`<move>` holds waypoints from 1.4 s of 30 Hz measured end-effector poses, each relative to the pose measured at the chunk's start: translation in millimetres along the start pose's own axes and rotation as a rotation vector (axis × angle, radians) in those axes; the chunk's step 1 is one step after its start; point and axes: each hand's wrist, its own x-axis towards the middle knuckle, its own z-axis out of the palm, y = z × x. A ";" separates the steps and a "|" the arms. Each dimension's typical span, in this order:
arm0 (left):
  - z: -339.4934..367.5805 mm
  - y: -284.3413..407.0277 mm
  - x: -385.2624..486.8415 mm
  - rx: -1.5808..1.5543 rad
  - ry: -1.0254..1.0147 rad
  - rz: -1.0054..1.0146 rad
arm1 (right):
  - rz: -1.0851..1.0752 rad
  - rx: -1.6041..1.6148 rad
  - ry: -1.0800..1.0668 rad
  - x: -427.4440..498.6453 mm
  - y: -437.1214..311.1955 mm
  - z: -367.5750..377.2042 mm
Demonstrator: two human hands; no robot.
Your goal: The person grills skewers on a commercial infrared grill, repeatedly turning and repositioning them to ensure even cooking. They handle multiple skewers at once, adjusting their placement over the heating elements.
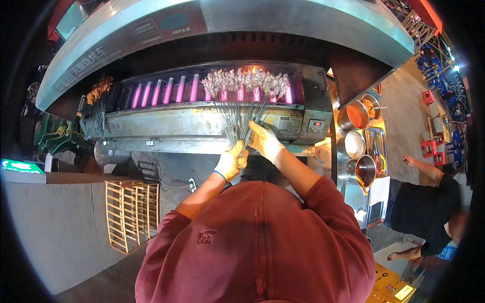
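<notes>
My left hand, in a pale glove, grips the lower ends of a fanned bunch of thin metal skewers. Pale pieces of food, probably meat, cover their far ends and lie over the glowing pink tubes of an electric grill. My right hand, also gloved, is against the right side of the bunch, thumb along the skewers; whether its fingers close around any of them is hard to tell. At the grill's left end rests another bunch of skewers with browned, orange-coloured food.
A metal hood overhangs the grill. To the right, a side table carries a pot of red seasoning, several other metal pots and a tray. A person in black stands beyond it. A slatted wooden rack is at lower left.
</notes>
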 end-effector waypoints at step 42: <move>-23.0 21.8 -18.1 0.214 -0.170 -0.054 | -0.149 -0.407 -0.063 0.0 50.6 9.8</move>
